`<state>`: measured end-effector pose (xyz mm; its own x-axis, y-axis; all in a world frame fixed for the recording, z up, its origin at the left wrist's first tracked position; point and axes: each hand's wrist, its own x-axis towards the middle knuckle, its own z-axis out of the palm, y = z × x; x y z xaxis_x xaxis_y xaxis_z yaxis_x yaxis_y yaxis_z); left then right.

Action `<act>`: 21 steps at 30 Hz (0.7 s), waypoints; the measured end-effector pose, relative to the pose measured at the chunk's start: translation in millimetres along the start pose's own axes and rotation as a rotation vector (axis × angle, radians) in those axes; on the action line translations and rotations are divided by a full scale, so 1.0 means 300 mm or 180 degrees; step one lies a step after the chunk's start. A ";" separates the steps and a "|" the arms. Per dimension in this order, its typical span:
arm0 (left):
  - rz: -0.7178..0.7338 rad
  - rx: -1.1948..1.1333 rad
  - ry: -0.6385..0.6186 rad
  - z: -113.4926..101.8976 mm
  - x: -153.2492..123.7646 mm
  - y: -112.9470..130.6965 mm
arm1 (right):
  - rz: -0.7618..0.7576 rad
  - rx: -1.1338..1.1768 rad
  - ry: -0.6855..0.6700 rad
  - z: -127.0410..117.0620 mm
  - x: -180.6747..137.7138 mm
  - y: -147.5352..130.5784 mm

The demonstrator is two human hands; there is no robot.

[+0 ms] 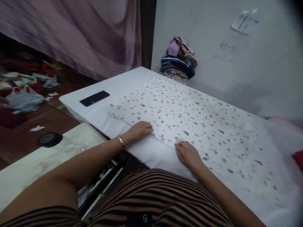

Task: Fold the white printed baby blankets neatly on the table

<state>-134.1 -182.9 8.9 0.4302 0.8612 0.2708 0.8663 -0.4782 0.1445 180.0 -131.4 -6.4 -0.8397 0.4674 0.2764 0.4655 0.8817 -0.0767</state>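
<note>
Both hands lie flat, palms down, fingers loosely spread and gripping nothing: the left hand and right hand press the near edge of the printed fabric, spread over the white table. Uneven pressure could drag this hem into wrinkles or skew it. Its long axis runs from beyond the left hand, near the black phone, away rightward past the right hand.

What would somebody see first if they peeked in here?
Probably the big white cloth with tiny dark prints, spread flat over the white table, with the left hand and right hand pressing on its near edge. Next, the flat black phone by the table's left corner and the colourful folded fabric pile against the wall.
</note>
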 end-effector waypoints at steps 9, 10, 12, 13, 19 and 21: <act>-0.0224 0.0247 0.0334 0.034 0.034 0.007 | 0.0201 0.0279 -0.0156 -0.030 0.003 0.003; -0.0278 0.0269 0.0350 0.034 0.033 0.011 | 0.0175 0.0269 -0.0155 -0.032 0.000 -0.001; -0.0394 0.0312 0.0420 0.029 0.035 0.018 | 0.0145 0.0208 -0.0125 -0.035 -0.008 -0.005; -0.0449 0.0344 0.0472 0.025 0.038 0.022 | 0.0133 0.0167 -0.0085 -0.038 -0.012 -0.003; -0.0530 0.0733 0.0409 0.012 0.055 0.038 | 0.0324 -0.0076 -0.0055 -0.067 -0.035 0.039; -0.0472 0.0765 0.0291 0.017 0.050 0.038 | 0.0412 -0.0096 -0.0193 -0.072 -0.050 0.052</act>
<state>-116.6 -174.6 9.8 0.2792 0.8943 0.3496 0.9580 -0.2844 -0.0377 205.8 -126.0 8.9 -0.7871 0.5809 0.2075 0.5784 0.8119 -0.0790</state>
